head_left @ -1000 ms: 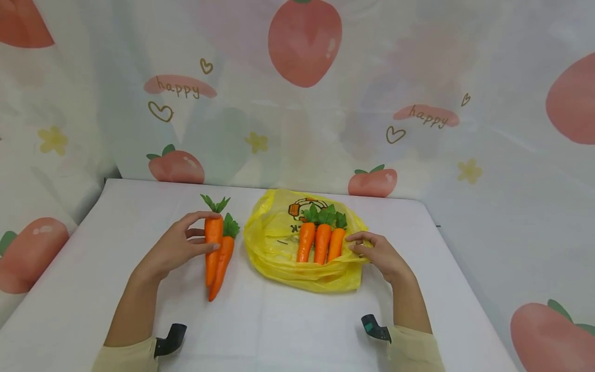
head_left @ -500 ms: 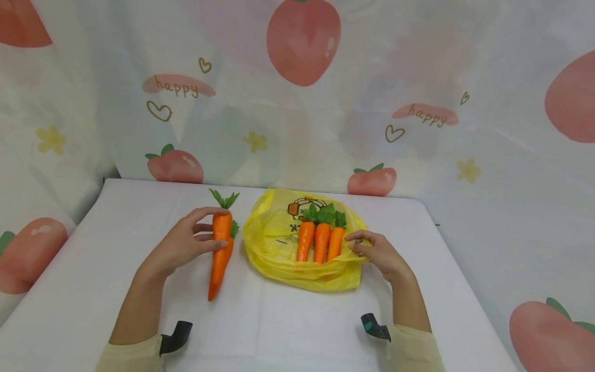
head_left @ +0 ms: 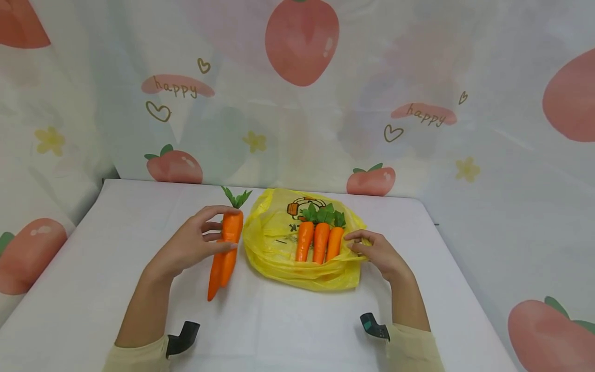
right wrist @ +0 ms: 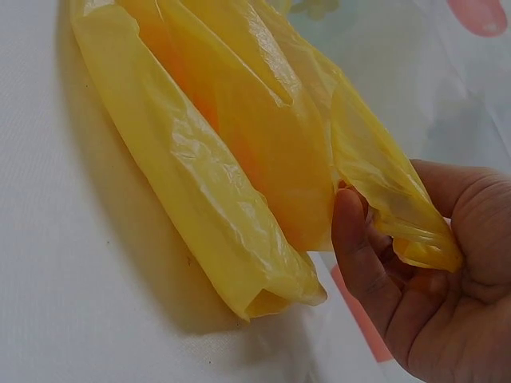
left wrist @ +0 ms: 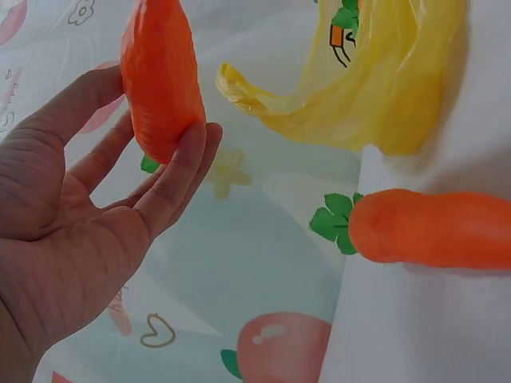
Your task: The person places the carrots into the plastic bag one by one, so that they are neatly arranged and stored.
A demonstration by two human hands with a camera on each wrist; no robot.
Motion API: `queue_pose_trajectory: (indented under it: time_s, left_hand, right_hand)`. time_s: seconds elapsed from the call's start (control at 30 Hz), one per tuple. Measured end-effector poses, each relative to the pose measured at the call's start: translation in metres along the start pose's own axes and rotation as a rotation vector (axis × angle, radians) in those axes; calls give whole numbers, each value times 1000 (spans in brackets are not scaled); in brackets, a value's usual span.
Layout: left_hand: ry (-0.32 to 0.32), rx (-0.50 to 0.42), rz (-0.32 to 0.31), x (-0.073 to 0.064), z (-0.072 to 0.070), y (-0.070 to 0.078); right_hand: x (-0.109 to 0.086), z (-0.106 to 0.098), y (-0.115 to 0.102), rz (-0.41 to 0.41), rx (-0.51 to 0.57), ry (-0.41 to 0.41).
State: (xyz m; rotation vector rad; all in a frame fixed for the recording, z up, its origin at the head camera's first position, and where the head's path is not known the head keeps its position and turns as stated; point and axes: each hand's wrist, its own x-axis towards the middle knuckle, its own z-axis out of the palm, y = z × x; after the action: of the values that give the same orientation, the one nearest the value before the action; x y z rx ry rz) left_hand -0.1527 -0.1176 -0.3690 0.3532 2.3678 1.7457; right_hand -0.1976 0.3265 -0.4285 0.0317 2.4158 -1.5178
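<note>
Head view: over a white table (head_left: pixel 279 330), a person's left hand (head_left: pixel 197 235) grips one carrot (head_left: pixel 234 227), leafy top up, in front of a second carrot (head_left: pixel 214 276) on the cloth; three carrots (head_left: pixel 321 240) lie in the open yellow bag (head_left: pixel 297 276), whose edge the right hand (head_left: pixel 383 256) pinches. The hands are apart. Left wrist view: thumb and fingertips clasp the gripped carrot by its thick end, apart from the bag and from the second carrot. Right wrist view: the bag's rim is caught between thumb and fingers. The step in hand appears to be handling one carrot beside the held-open bag; any move inward would call for clearing the rim without loosening the right hand's pinch.
</note>
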Motion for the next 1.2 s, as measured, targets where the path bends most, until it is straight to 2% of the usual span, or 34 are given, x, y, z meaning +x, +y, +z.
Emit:
queue_pose_trajectory:
  time_s: [0.37,0.6,0.83,1.07,1.2]
  left_hand:
    - [-26,-24,50,2,12,10]
    - [-30,1,87,5,20,17]
    - [-40,-1,65,9,29,21]
    - [-66,-16,95,12,37,23]
    - [-80,-33,92,13,44,25]
  right_hand:
    - [1,0,2,-4,-3,-1]
    - [2,0,3,-5,2,-1]
    - [2,-1,3,-9,3,-4]
    - [1,-1,2,-5,2,-9]
    - [0,-1,1,-3,2,-12]
